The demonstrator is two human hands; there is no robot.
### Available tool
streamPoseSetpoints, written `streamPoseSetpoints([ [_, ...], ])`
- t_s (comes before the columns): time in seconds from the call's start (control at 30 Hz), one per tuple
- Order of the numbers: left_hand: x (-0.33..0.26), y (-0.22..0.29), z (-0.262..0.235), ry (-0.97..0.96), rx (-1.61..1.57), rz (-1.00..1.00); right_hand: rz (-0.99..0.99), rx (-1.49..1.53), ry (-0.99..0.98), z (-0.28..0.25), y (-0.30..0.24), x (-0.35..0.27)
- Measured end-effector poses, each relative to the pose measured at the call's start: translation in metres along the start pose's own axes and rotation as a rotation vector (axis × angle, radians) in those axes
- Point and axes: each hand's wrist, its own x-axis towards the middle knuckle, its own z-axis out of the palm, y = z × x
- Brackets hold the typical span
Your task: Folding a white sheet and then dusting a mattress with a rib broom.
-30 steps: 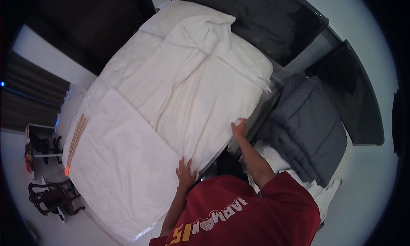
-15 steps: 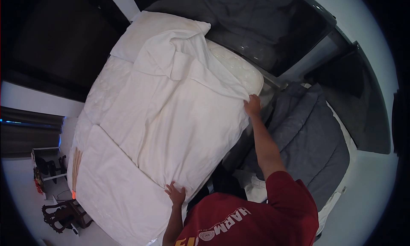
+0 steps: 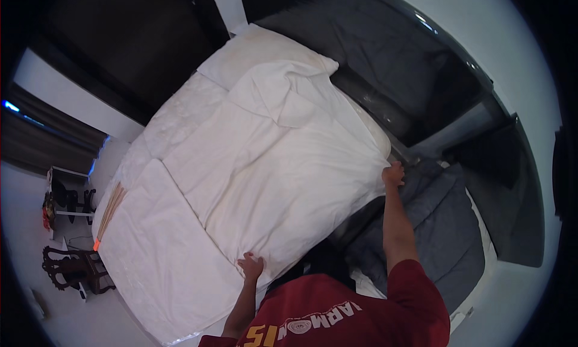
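A white bed sheet (image 3: 289, 178) lies over the mattress (image 3: 174, 115), bunched and wrinkled toward the pillow (image 3: 271, 52). At the mattress's right edge, my right hand (image 3: 394, 175) is closed on the sheet's side and draws it taut past the upper right corner. My left hand (image 3: 251, 266) pinches the sheet near the bed's near edge, where creases gather at its fingers. Left of it lies a second flat white cloth (image 3: 162, 250), partly under the sheet.
A bundle of thin sticks with an orange end (image 3: 108, 217) rests on the bed's left edge. A grey comforter (image 3: 448, 238) lies to my right. Beyond the pillow rises a dark headboard (image 3: 373, 58). A carved wooden chair (image 3: 78, 268) stands at the lower left.
My right hand has pulled the sheet's side outward, covering more of the mattress corner. My left hand's fingers have closed from a spread pose. The whole view has turned somewhat.
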Motion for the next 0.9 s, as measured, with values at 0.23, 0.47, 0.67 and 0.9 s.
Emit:
streamPoseSetpoints([
  [0.23,0.021,0.11,-0.006,0.207,-0.117,0.339,-0.591,0.524,-0.102,0.049,-0.091,0.004],
  [0.47,0.135,0.305,-0.032,0.276,-0.26,0.651,-0.745,0.718,-0.401,0.072,-0.298,0.017],
  [0.67,0.216,0.351,0.01,0.192,-0.136,0.31,-0.688,0.432,-0.437,0.106,-0.414,0.012],
  [0.9,0.214,0.372,0.024,-0.222,0.055,-0.1,-0.666,0.848,-0.784,0.069,-0.511,0.112],
])
